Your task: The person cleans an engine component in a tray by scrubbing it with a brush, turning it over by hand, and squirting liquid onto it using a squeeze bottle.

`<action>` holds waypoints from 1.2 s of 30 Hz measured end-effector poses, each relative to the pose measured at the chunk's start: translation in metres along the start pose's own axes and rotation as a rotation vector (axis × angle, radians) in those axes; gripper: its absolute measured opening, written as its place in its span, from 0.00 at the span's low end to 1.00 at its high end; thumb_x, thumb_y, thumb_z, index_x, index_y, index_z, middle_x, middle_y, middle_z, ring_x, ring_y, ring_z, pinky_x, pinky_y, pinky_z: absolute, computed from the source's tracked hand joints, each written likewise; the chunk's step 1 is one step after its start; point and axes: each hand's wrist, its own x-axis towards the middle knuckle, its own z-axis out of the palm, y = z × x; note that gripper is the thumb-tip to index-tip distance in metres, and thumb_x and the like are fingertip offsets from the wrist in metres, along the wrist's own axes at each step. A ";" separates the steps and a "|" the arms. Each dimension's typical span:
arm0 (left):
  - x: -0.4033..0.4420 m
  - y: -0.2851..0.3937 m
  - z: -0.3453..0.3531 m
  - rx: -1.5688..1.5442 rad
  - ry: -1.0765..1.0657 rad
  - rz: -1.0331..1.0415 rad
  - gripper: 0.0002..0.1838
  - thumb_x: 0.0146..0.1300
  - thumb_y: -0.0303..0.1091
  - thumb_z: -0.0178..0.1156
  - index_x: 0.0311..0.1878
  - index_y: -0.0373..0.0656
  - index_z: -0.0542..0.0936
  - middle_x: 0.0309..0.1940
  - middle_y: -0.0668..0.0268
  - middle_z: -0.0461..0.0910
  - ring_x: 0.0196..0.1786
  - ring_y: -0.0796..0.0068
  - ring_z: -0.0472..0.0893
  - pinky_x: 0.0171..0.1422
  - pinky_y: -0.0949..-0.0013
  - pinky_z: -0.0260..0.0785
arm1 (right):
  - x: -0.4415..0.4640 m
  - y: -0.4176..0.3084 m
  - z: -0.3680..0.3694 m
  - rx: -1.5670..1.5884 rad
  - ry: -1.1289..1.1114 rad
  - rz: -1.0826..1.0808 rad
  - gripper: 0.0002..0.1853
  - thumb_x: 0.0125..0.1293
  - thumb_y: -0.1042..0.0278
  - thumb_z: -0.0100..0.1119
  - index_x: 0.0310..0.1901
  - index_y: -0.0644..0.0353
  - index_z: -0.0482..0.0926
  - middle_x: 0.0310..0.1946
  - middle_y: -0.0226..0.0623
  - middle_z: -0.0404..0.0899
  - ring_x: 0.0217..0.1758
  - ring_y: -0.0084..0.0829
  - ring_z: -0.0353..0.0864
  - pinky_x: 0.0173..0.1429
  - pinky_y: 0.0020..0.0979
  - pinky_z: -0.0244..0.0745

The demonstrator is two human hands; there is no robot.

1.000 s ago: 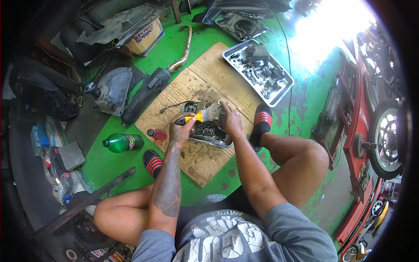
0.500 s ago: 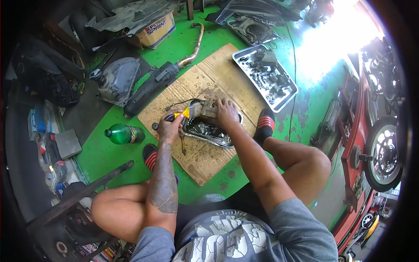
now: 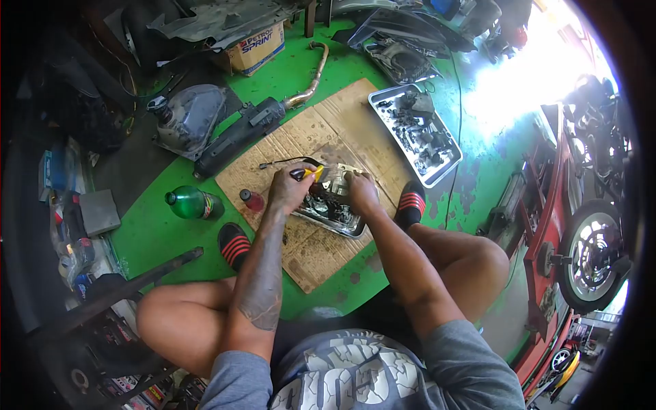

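My left hand (image 3: 290, 189) is closed round a brush (image 3: 315, 173) with a yellow and black handle, its bristles against a grey metal part (image 3: 336, 180). Gripping the right side of that part is my right hand (image 3: 362, 192), fingers bent over its edge. The part is held above a metal tray (image 3: 350, 234) with dark, wet-looking contents. Under the tray lies a stained cardboard sheet (image 3: 313, 263). A small bottle of red liquid (image 3: 253, 200) stands left of my left hand, and a thin black cable (image 3: 279, 162) runs behind it.
A white tray of small parts (image 3: 449, 167) lies at the back right. To the left are a green bottle (image 3: 194, 203), an exhaust pipe (image 3: 241, 134) and a grey tank-like part (image 3: 190, 116). A red frame with a wheel (image 3: 591, 255) stands at the right.
My left hand and the brush have moved right, onto the metal part. The part has been turned in my right hand, and the red bottle shows more fully.
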 end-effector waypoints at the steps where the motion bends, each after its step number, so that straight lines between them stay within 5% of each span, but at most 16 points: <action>1: 0.000 -0.002 -0.005 0.018 -0.004 -0.046 0.11 0.64 0.28 0.67 0.49 0.46 0.88 0.32 0.71 0.87 0.24 0.84 0.81 0.27 0.77 0.73 | -0.007 0.001 0.002 0.032 0.015 0.020 0.24 0.48 0.59 0.78 0.44 0.61 0.79 0.42 0.49 0.85 0.52 0.53 0.81 0.64 0.46 0.72; 8: 0.001 0.011 -0.019 -0.125 -0.271 -0.151 0.10 0.64 0.30 0.69 0.49 0.44 0.88 0.32 0.72 0.86 0.28 0.86 0.79 0.30 0.75 0.73 | -0.029 -0.001 0.007 0.168 0.067 0.089 0.21 0.48 0.63 0.76 0.42 0.62 0.80 0.40 0.52 0.85 0.49 0.52 0.82 0.59 0.46 0.75; 10: 0.002 -0.019 -0.026 -0.332 -0.238 -0.168 0.11 0.64 0.33 0.71 0.48 0.43 0.87 0.36 0.70 0.86 0.29 0.85 0.80 0.33 0.75 0.73 | -0.026 0.004 0.014 0.222 0.000 0.217 0.20 0.49 0.63 0.75 0.41 0.62 0.81 0.40 0.53 0.84 0.48 0.51 0.83 0.56 0.46 0.77; 12: 0.009 -0.082 -0.026 -0.120 0.008 0.087 0.08 0.66 0.34 0.70 0.45 0.43 0.87 0.33 0.68 0.84 0.28 0.83 0.79 0.35 0.75 0.71 | -0.033 0.008 0.017 0.147 -0.032 0.179 0.13 0.54 0.69 0.68 0.41 0.62 0.82 0.40 0.52 0.83 0.46 0.50 0.83 0.53 0.46 0.78; 13: 0.006 -0.063 -0.032 -0.323 -0.145 -0.114 0.05 0.67 0.32 0.69 0.43 0.43 0.86 0.25 0.72 0.79 0.25 0.83 0.75 0.29 0.73 0.66 | -0.029 0.030 0.057 0.101 0.042 0.146 0.10 0.54 0.73 0.65 0.39 0.61 0.82 0.40 0.51 0.83 0.45 0.50 0.82 0.54 0.46 0.78; 14: 0.012 -0.054 -0.034 -0.202 -0.209 -0.129 0.03 0.67 0.30 0.68 0.41 0.44 0.86 0.20 0.76 0.74 0.21 0.84 0.71 0.24 0.73 0.59 | -0.029 0.043 0.067 0.157 0.117 0.056 0.12 0.52 0.73 0.67 0.40 0.61 0.81 0.41 0.50 0.83 0.47 0.51 0.82 0.56 0.46 0.78; 16: 0.002 -0.006 -0.023 -0.235 -0.285 -0.152 0.03 0.66 0.30 0.67 0.40 0.43 0.85 0.21 0.75 0.76 0.22 0.84 0.73 0.27 0.75 0.63 | -0.027 0.033 0.059 0.200 0.050 0.179 0.20 0.49 0.69 0.71 0.45 0.61 0.80 0.44 0.49 0.83 0.55 0.50 0.80 0.63 0.46 0.74; 19: -0.002 -0.024 -0.028 -0.258 -0.269 -0.183 0.08 0.65 0.22 0.66 0.45 0.44 0.85 0.21 0.75 0.76 0.21 0.85 0.73 0.25 0.77 0.64 | -0.041 0.017 0.034 0.152 0.043 0.068 0.29 0.49 0.66 0.73 0.55 0.59 0.78 0.51 0.45 0.82 0.61 0.48 0.77 0.72 0.43 0.66; 23: -0.004 -0.038 -0.028 -0.249 -0.230 -0.187 0.10 0.66 0.21 0.64 0.47 0.44 0.84 0.24 0.74 0.77 0.21 0.86 0.72 0.25 0.78 0.65 | -0.034 0.025 0.050 0.162 0.069 0.069 0.25 0.54 0.71 0.67 0.56 0.59 0.76 0.56 0.45 0.80 0.65 0.53 0.72 0.72 0.45 0.65; 31: -0.010 -0.021 -0.023 -0.261 -0.235 -0.193 0.11 0.66 0.19 0.62 0.48 0.45 0.83 0.26 0.74 0.76 0.22 0.86 0.71 0.23 0.78 0.62 | -0.032 0.012 0.030 0.142 -0.039 0.132 0.35 0.50 0.61 0.77 0.60 0.58 0.75 0.55 0.42 0.82 0.66 0.54 0.73 0.72 0.58 0.64; 36: -0.007 -0.030 -0.029 -0.175 -0.224 -0.206 0.11 0.67 0.19 0.62 0.48 0.45 0.83 0.26 0.74 0.77 0.20 0.85 0.71 0.22 0.78 0.62 | -0.024 -0.004 -0.005 0.151 -0.318 0.290 0.33 0.58 0.67 0.67 0.67 0.58 0.71 0.61 0.46 0.80 0.75 0.57 0.65 0.74 0.60 0.64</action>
